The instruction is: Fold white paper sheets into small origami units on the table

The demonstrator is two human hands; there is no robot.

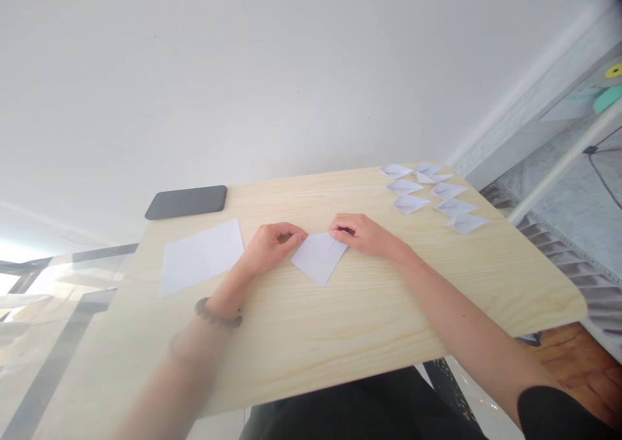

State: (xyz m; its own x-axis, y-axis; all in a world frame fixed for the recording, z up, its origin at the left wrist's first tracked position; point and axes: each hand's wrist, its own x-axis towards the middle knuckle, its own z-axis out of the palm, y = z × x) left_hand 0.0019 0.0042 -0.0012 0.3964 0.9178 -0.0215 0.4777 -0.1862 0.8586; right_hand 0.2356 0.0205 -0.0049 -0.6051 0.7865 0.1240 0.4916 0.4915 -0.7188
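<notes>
A folded piece of white paper (318,258) lies between my hands on the light wooden table, one corner pointing toward me. My left hand (271,245) pinches its upper left corner between thumb and forefinger. At the upper right corner, my right hand (358,232) grips the paper in the same way, fingers curled. To the left of my left hand rests a flat sheet of white paper (201,258). Several small folded paper boats (411,203) stand in rows at the table's far right.
A dark phone (187,202) lies at the table's back left corner. The table (311,343) meets a white wall (291,83) behind it. Beyond the right edge are a pale pole (564,161) and grey pleated fabric (558,252).
</notes>
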